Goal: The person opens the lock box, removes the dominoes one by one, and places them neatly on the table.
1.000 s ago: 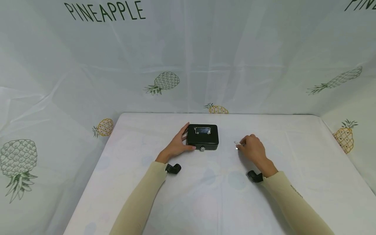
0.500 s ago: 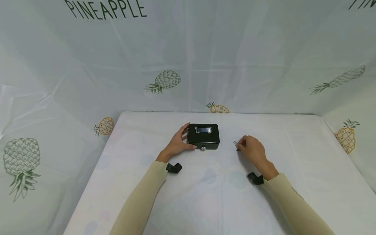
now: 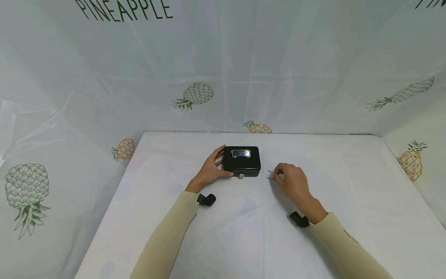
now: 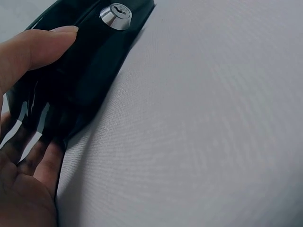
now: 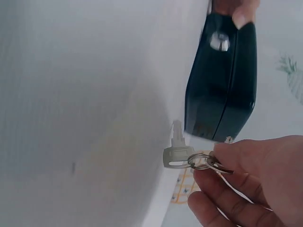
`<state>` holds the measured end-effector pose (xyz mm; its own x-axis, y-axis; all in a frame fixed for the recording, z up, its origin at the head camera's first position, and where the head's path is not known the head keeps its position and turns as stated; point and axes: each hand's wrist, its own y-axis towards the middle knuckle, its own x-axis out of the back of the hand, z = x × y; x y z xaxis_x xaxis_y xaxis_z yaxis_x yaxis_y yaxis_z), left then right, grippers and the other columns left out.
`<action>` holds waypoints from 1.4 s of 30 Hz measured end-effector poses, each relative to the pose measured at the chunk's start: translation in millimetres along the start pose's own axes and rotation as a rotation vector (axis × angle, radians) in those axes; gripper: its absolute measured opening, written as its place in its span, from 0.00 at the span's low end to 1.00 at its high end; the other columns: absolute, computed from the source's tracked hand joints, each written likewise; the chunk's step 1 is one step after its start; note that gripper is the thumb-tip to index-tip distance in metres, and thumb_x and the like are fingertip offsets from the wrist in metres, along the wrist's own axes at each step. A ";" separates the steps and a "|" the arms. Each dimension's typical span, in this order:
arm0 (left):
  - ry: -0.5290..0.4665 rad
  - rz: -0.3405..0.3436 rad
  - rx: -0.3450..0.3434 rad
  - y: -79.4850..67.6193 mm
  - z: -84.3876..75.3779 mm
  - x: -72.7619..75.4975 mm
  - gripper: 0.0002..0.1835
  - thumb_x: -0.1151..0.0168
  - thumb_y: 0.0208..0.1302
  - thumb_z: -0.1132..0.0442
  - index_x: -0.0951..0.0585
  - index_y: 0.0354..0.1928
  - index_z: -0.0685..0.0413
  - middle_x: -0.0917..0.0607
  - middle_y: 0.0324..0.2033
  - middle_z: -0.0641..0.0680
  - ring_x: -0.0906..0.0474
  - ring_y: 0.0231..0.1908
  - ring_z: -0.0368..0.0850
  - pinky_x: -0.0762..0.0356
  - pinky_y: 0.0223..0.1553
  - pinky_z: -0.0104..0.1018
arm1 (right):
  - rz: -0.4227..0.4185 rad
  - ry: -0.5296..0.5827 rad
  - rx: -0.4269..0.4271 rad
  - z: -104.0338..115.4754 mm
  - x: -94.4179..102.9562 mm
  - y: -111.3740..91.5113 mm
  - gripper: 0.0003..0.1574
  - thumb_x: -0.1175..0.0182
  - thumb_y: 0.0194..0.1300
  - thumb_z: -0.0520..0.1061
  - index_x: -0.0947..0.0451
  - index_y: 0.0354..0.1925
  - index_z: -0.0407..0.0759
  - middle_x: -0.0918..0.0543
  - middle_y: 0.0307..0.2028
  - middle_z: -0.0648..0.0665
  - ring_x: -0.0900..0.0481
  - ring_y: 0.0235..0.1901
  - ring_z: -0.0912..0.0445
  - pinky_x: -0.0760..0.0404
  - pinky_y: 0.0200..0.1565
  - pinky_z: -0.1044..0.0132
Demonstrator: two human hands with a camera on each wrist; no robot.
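Note:
A small black cash box (image 3: 240, 163) stands on the table, lid down, with a round silver lock (image 4: 116, 16) on its front face. My left hand (image 3: 210, 170) grips its left end, thumb on the front and fingers along the side. To the right of the box, my right hand (image 3: 293, 181) pinches small metal keys between thumb and fingertips. In the right wrist view one silver key (image 5: 178, 153) dangles from linked split rings (image 5: 201, 161). A small metal tip (image 5: 229, 139) pokes out past the thumb, the rest hidden by the fingers.
A white cloth (image 3: 223, 240) with faint pastel dots covers the table. Behind it and at both sides hangs a pale curtain (image 3: 296, 69) printed with pineapples. Black wrist cameras (image 3: 206, 199) sit below both hands.
My right hand has moved left with the keys, closer to the box. The left hand and the box stay in place.

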<state>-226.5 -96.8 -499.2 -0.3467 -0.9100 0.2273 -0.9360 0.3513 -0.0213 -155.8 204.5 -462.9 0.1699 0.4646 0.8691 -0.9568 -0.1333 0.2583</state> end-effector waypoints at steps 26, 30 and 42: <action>0.001 -0.022 -0.005 0.8 -1.9 -0.6 0.60 0.18 0.53 0.73 0.43 0.85 0.49 0.34 0.78 0.57 0.39 0.79 0.53 0.31 0.77 0.42 | 0.009 -0.001 -0.022 65.8 -37.5 -6.8 0.04 0.27 0.62 0.38 0.13 0.30 0.40 0.16 0.25 0.48 0.21 0.28 0.51 0.19 0.28 0.57; -0.008 -0.025 0.000 1.7 -2.8 -0.6 0.60 0.18 0.54 0.72 0.43 0.85 0.49 0.34 0.77 0.57 0.39 0.78 0.53 0.31 0.77 0.41 | 0.007 -0.019 -0.030 71.2 -39.8 -3.2 0.04 0.28 0.63 0.38 0.12 0.30 0.41 0.16 0.24 0.47 0.21 0.27 0.50 0.19 0.28 0.55; -0.044 -0.031 0.020 2.9 -3.6 -0.5 0.59 0.19 0.54 0.72 0.43 0.85 0.49 0.35 0.78 0.59 0.38 0.78 0.57 0.29 0.76 0.42 | -0.013 -0.044 -0.076 80.4 -44.2 0.8 0.06 0.29 0.62 0.38 0.11 0.27 0.42 0.16 0.23 0.46 0.20 0.27 0.48 0.16 0.29 0.51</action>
<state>-228.8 -94.5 -495.9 -0.3199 -0.9291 0.1853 -0.9470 0.3193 -0.0341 -145.2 113.5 -467.1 0.1909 0.4271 0.8838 -0.9693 -0.0603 0.2385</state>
